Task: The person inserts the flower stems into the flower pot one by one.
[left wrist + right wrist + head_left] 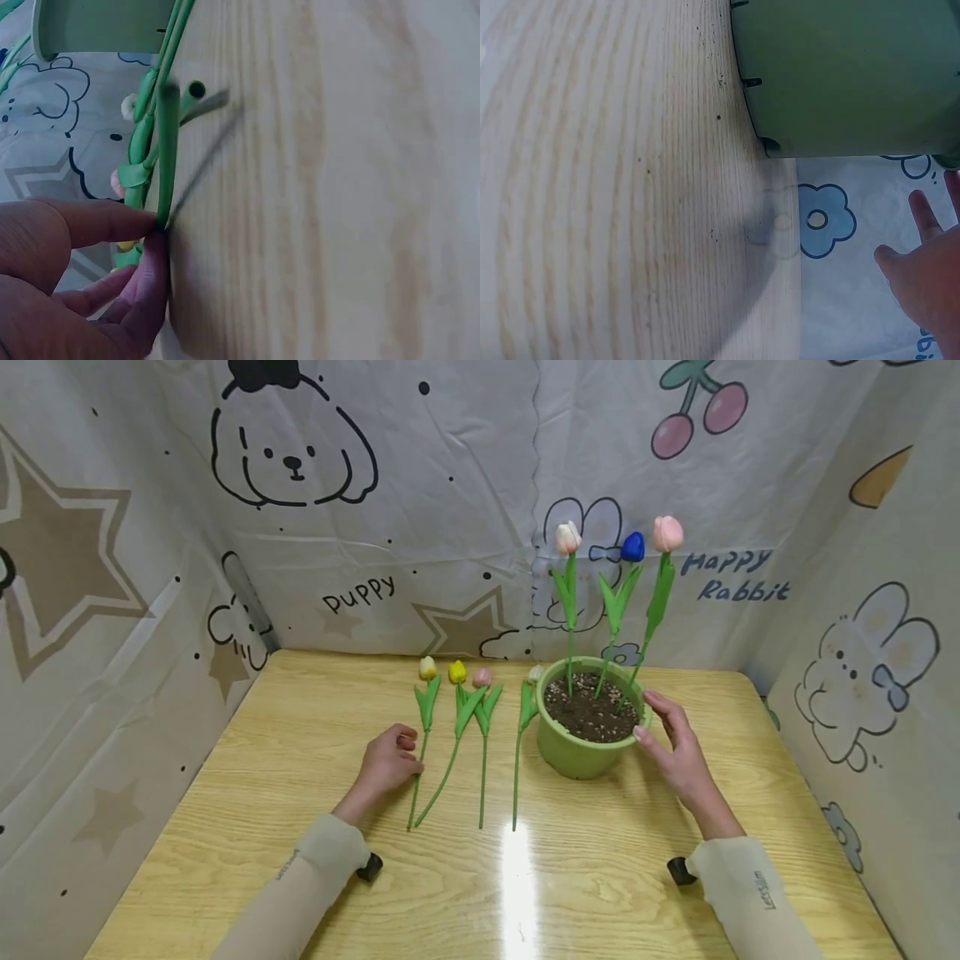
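My left hand (388, 762) pinches the stem of a cream-white artificial tulip (427, 702) between thumb and fingertips. In the left wrist view, the lower end of this green stem (168, 150) stands off the tabletop and casts a shadow. To its right lie a yellow tulip (457, 672), a pink tulip (482, 678) and a white tulip (535, 674). My right hand (681, 756) is at the right rim of a green flowerpot (577, 756), its fingers spread. In the pot's soil (592, 714) stand a pale pink-white tulip (568, 538), a blue tulip (633, 547) and a pink tulip (667, 534).
The light wooden table (450, 893) is bordered at the back and sides by a printed cloth (450, 468). Small dark specks (718, 117) dot the tabletop near the pot. The white tulip's head lies close against the pot's left side.
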Demonstrator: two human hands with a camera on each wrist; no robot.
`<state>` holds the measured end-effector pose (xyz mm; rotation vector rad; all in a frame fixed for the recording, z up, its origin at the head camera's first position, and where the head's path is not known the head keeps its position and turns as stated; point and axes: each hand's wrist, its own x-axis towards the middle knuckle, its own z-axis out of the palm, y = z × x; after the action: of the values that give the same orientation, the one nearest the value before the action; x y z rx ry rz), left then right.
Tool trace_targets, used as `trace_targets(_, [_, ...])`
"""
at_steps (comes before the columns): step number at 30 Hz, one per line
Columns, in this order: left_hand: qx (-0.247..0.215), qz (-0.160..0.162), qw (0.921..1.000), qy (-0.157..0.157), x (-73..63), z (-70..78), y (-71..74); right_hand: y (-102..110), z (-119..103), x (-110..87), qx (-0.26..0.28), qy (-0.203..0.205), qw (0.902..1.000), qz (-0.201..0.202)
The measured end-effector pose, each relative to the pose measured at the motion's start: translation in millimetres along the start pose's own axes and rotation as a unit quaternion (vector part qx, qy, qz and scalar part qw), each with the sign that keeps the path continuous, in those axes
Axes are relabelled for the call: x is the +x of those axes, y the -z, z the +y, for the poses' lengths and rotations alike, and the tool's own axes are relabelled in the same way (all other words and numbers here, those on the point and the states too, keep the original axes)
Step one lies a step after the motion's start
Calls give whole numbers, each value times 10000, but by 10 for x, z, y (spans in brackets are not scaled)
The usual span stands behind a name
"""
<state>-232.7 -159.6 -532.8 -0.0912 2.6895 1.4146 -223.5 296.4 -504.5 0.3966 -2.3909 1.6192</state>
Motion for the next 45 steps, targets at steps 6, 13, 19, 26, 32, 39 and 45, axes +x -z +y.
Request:
trace_targets(6, [-27,105,9999,119,0,40,-2,-5,25,4,33,26,10000,36])
trace_targets(13, [-1088,-105,9920,636,13,66,-2,-4,26,-1,46,30,10000,34])
trace_targets(19, [-1629,-326,9829,798,8,96,14,7,1,-12,50,48,10000,23])
trace_targets(26, [-1845,-377,9794,728,-33,128,39,-2,0,-5,42,60,10000,8])
trace_targets(32, [-2084,-398,9752,637,-53,127,33,-2,-13,-5,35,80,10000,4])
trace_targets(39, [-2406,-592,9670,599,-72,148,47,-3,-16,-9,46,60,10000,-5])
trace_targets(45, [-2445,-667,9657,561,-66,142,56,-2,-10,-2,77,36,10000,-14])
